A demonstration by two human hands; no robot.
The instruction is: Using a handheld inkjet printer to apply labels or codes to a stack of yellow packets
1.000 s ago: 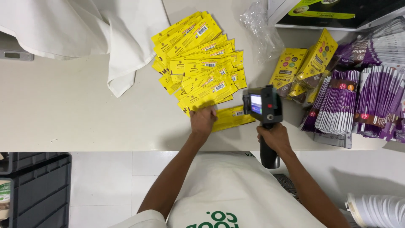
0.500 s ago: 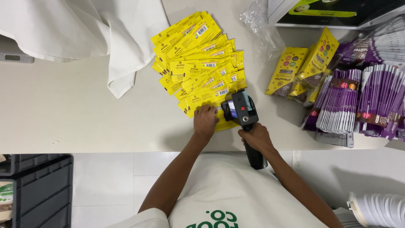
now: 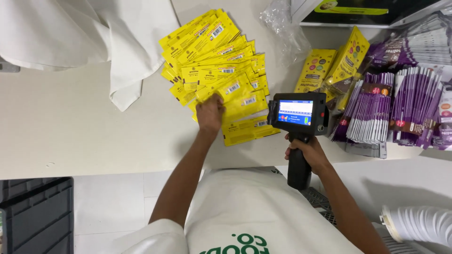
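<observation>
A fan of several flat yellow packets (image 3: 216, 66) lies spread on the pale table (image 3: 70, 136). My left hand (image 3: 209, 113) presses down on the near packets of the fan, fingers bent. My right hand (image 3: 306, 150) grips the black handle of a handheld printer gun (image 3: 297, 117), whose lit blue and white screen faces up. The gun hovers just right of the lowest yellow packet (image 3: 249, 129), near the table's front edge.
A white cloth (image 3: 89, 37) lies at the far left. Rows of purple packets (image 3: 400, 108) and standing yellow pouches (image 3: 334, 66) fill the right side. Clear crumpled plastic (image 3: 282, 23) and a box (image 3: 358, 11) sit at the back. A black crate (image 3: 37, 216) stands on the floor at left.
My right hand has drawn the printer gun off the lowest yellow packets and to the right. My left hand has shifted up onto the fan.
</observation>
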